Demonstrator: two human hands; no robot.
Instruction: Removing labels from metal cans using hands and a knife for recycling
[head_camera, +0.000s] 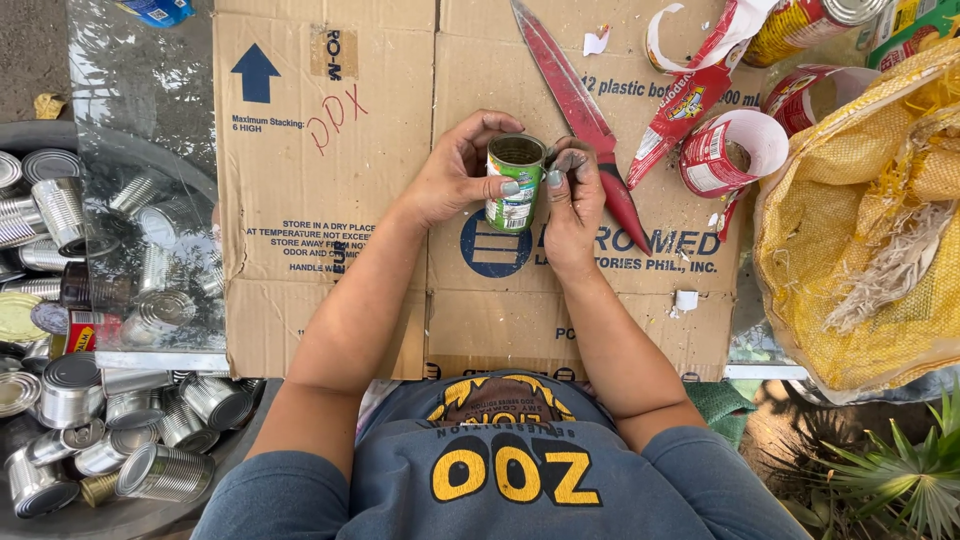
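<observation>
Green-labelled tin can (515, 183) sits at frame centre, upright, open mouth up, over the cardboard surface (330, 200). Left hand (455, 175) clamps its side; right hand (572, 195) pinches the label edge.

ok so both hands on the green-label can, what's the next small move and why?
Probably peel the label off. The left hand grips the open can upright over the cardboard, and the right hand pinches at the label's edge. The label is still wrapped on, while torn red labels lie past the knife and bare cans fill the tub on the left.
</observation>
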